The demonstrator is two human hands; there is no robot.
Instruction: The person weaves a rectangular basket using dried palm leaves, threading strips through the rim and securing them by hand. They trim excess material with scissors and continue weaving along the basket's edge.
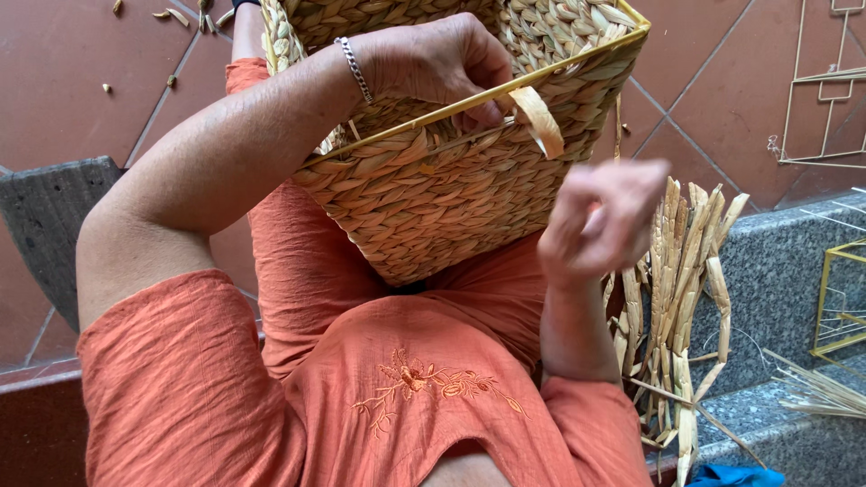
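On the person's lap, tipped on its side against orange trousers, rests a woven basket [433,194] of pale plaited straw, its rim bound by a yellow wire frame [505,90] that runs slantwise across the upper middle of the view. Over that rim the left hand [442,59] is curled, knuckles up, fingers pressed together and hooked around the frame, with a silver bracelet [354,68] on the wrist just behind it. Beside those fingers a flat straw strip [541,122] loops out from under the frame and hangs down the basket's outer wall. Lower and to the right of the basket, clear of it, the right hand [600,216] is raised and blurred; its fingers look bunched toward the thumb as if pinching, but whether anything is held between them I cannot tell. Further right of the basket, a bundle of dried straw lengths [686,298] stands propped against a grey stone step [776,271]. Beyond the bundle, yellow wire frames [839,298] sit on the step, and white wire frames [825,90] lean above them. Above and left of the basket, small straw scraps [180,16] lie on the reddish tiled floor [81,72].
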